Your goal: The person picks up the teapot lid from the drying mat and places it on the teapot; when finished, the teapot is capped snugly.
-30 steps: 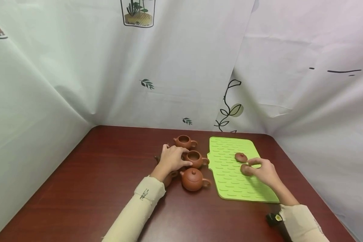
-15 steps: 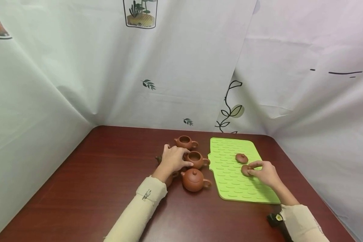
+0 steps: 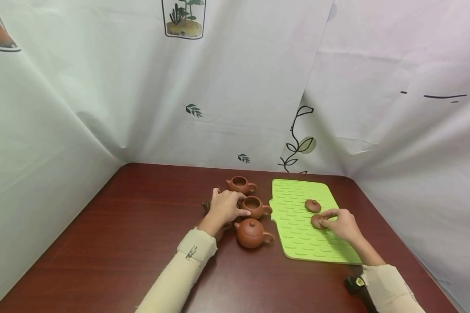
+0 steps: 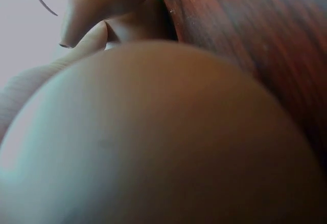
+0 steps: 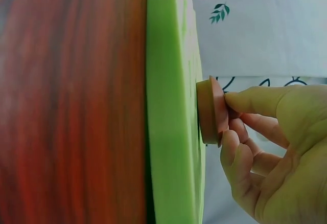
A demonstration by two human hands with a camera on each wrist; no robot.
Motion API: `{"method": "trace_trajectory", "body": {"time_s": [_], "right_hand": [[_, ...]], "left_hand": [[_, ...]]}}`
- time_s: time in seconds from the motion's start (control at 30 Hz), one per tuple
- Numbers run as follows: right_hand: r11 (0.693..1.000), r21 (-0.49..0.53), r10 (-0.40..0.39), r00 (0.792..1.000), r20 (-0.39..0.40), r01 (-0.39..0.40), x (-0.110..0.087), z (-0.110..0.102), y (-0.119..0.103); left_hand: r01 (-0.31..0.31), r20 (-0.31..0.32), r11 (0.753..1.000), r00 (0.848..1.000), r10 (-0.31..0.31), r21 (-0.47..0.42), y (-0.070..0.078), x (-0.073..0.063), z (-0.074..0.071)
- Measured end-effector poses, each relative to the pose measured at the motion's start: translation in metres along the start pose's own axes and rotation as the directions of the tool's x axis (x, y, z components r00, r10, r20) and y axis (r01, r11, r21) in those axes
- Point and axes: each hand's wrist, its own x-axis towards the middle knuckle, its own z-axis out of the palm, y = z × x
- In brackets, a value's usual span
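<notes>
A lidless brown clay teapot [image 3: 254, 211] stands mid-table, its handle to the right. My left hand [image 3: 223, 206] holds it from the spout side, thumb in front and index finger behind. My right hand [image 3: 342, 224] pinches the knob of a clay teapot lid [image 5: 207, 111] at the surface of the green mat [image 3: 295, 234]. A second lid [image 3: 312, 205] lies on the mat just beyond it. Nearer me, a lidded teapot [image 3: 250, 234] sits in front of the held one. In the left wrist view, a large rounded clay surface [image 4: 153, 142] fills most of the picture.
Another lidless teapot [image 3: 239, 184] stands behind the held one. A further pot [image 3: 219, 234] shows partly beside my left wrist, and a dark spout [image 3: 206, 206] pokes out past the hand. White printed cloth [image 3: 239, 108] encloses the table [image 3: 102, 243] at the back and sides.
The lid in my right hand has shifted slightly, and more of its upper face now shows from above. My left hand stays at the same teapot. The head view has moved very slightly.
</notes>
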Motion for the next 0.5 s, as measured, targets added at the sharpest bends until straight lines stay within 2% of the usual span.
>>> {"method": "trace_trajectory", "body": {"time_s": [0.5], "right_hand": [[0.999, 0.001, -0.044, 0.998, -0.046, 0.044, 0.002, 0.005, -0.018]], "left_hand": [[0.008, -0.019, 1.0, 1.0, -0.008, -0.014, 0.001, 0.0, 0.002]]}}
